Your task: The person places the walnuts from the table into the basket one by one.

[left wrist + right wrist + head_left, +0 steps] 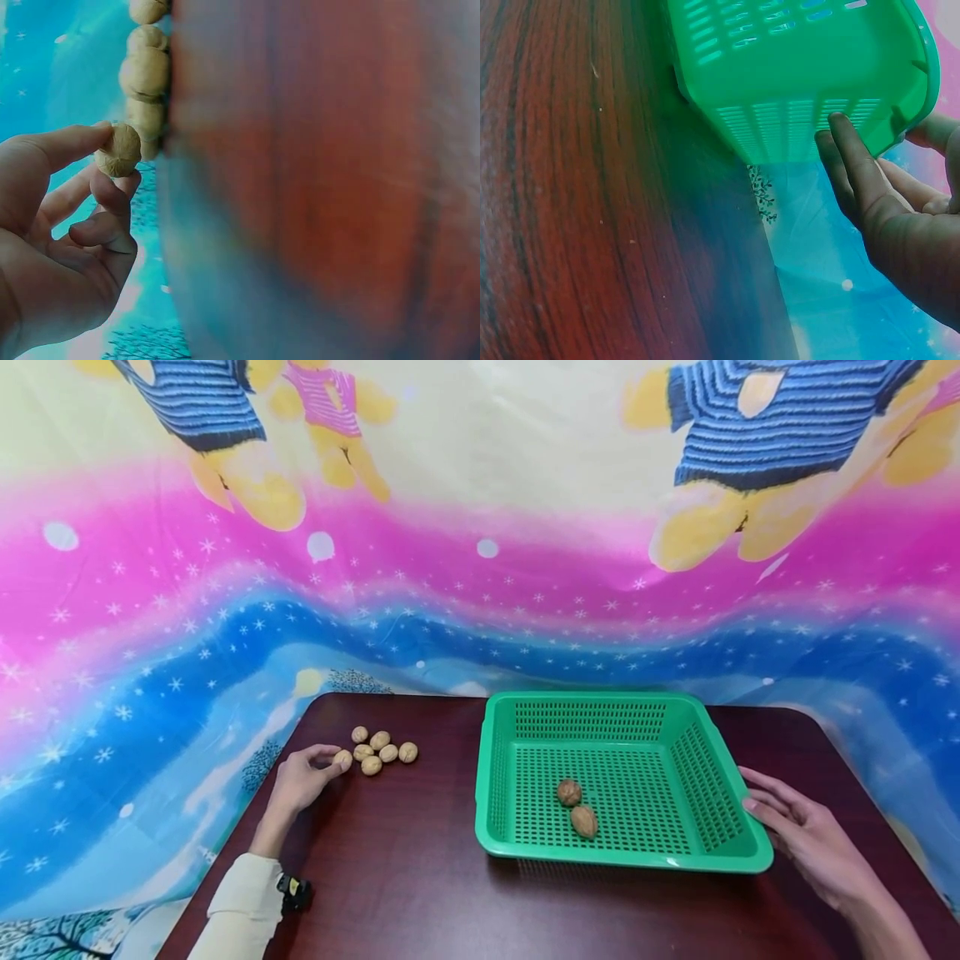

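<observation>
The left hand (303,781), at the lower left of the head view, pinched a pale nut (118,151) between its thumb and fingertips. The right hand (810,839), at the lower right, held the right side of a green basket (600,857), its thumb at the rim and its other fingers against the outer wall, as the upper right of the right wrist view showed.

The held nut was left of centre in the head view, just beside a loose cluster of six pale nuts (371,766) on the table (420,893). In the left wrist view, those nuts overlapped in a column at the upper left, above the held one.

The basket sat upright on the table, right of centre in the head view, well apart from the cluster. Two darker walnuts (583,822) lay on its slotted floor, left of the floor's middle, one just below the other in the frame.

A cream sleeve (243,897) and a black wrist device (295,893) showed at the lower left. A cloth backdrop (480,585), printed with bears in striped tops and white snowflakes, filled the upper half of the head view.
</observation>
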Tool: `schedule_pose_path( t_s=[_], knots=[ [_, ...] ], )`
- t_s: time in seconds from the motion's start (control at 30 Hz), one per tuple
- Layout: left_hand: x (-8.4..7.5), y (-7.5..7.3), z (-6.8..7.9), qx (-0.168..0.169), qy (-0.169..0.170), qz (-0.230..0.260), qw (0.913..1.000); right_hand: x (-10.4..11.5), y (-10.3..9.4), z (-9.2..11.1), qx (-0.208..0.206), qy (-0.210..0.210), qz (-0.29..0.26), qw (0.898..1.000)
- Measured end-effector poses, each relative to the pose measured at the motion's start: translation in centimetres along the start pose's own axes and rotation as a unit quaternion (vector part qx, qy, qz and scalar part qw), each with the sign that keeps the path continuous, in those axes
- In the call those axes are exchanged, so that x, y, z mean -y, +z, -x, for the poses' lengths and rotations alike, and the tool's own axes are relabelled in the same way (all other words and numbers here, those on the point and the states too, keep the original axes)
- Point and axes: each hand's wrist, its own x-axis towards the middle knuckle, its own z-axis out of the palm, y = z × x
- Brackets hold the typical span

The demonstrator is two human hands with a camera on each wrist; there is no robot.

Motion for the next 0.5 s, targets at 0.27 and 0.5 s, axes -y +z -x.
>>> schedule_pose_path(
  t_s=[0.27,0.5],
  knots=[
    [-3.1,-0.8,0.2,-0.013,0.040,0.017,0.9990,0.1,0.3,0.1,-0.007,0.001,0.020,1.000],
    [-6.9,0.2,-0.3,-0.010,0.075,0.039,0.9963,0.4,0.4,0.4,-0.012,0.001,0.017,1.000]
  ],
)
